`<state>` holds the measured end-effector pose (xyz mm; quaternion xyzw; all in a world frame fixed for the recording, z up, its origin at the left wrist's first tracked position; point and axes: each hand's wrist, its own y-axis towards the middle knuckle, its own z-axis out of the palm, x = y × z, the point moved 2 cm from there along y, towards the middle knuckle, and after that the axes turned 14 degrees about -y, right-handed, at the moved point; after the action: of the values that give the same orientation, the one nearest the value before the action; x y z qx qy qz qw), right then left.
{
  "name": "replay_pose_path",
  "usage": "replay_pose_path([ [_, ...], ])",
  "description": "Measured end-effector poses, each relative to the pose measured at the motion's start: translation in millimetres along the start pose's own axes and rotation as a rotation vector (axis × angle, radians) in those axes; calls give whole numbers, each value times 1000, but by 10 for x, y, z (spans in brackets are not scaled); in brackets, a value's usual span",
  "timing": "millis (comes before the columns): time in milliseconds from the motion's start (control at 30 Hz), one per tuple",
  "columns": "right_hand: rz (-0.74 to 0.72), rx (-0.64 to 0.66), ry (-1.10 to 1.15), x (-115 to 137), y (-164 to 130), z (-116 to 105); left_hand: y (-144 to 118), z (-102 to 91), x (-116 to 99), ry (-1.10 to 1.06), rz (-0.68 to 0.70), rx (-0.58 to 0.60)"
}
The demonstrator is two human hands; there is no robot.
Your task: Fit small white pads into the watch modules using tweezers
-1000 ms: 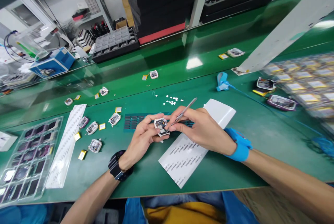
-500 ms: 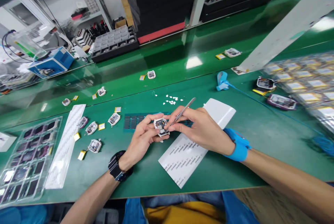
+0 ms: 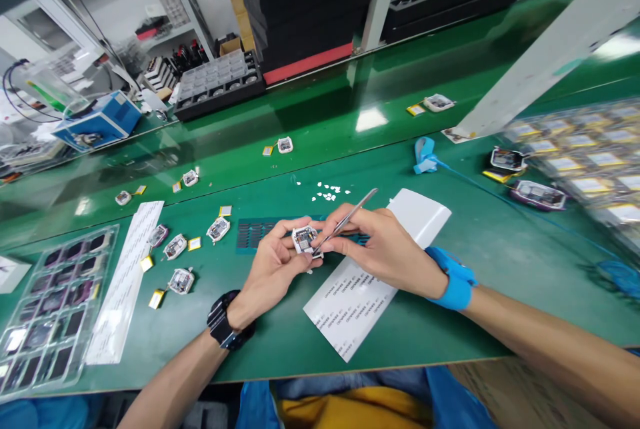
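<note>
Between the fingers of my left hand [image 3: 275, 262] is a small white open watch case [image 3: 304, 238] with a circuit board showing inside. My right hand [image 3: 373, 239], with a blue strap round its wrist, grips metal tweezers [image 3: 350, 217] like a pen. Their lower tip reaches the case's lower right edge; whether it pinches anything is too small to tell. Under the hands lie a teal slotted sheet [image 3: 250, 232] and a white printed adhesive sheet [image 3: 345, 306]. Small white pieces [image 3: 327, 196] are scattered just beyond them.
Several open cases with yellow-edged batteries [image 3: 181, 280] lie at left, beside a white printed strip [image 3: 125, 282] and a clear tray of dark parts [image 3: 55, 309]. More units ride the green belt [image 3: 320, 129] behind. At right are a blue cord [image 3: 500, 192] and a battery tray [image 3: 595, 156].
The units on the belt have shifted slightly left. The watch case has tilted and moved a little left in my left hand, whose thumb now lies along its lower edge. The tweezers stay at the case.
</note>
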<state>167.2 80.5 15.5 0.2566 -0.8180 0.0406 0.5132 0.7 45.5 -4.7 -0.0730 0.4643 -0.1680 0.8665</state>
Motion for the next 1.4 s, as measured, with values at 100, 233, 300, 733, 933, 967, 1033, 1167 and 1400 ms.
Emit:
replay_pose_path([
  [100,25,25,136,5,-3,-26,4,-3,-8,-4,-4,10],
  [233,28,31,169,0,-15,-36,-5,-2,-23,-13,-3,21],
  [300,9,22,151,-5,-19,-33,-16,4,-27,-11,-5,18],
  [733,-330,-18,-174,-25,-69,-40,-34,15,-67,-6,-5,-3],
  [933,-127,-49,50,-5,-65,-27,-27,12,-92,-73,-49,-12],
  [967,-91,-61,110,1,-67,-23,-27,15,-95,-90,-57,-15],
  [1033,-53,-92,156,11,-76,-5,-28,20,-101,-125,-67,-17],
  [1167,-79,-126,97,12,-99,49,-31,12,-108,-144,-72,-17],
  [1400,-236,-95,-22,10,-70,55,-37,-8,-97,-129,-66,-4],
])
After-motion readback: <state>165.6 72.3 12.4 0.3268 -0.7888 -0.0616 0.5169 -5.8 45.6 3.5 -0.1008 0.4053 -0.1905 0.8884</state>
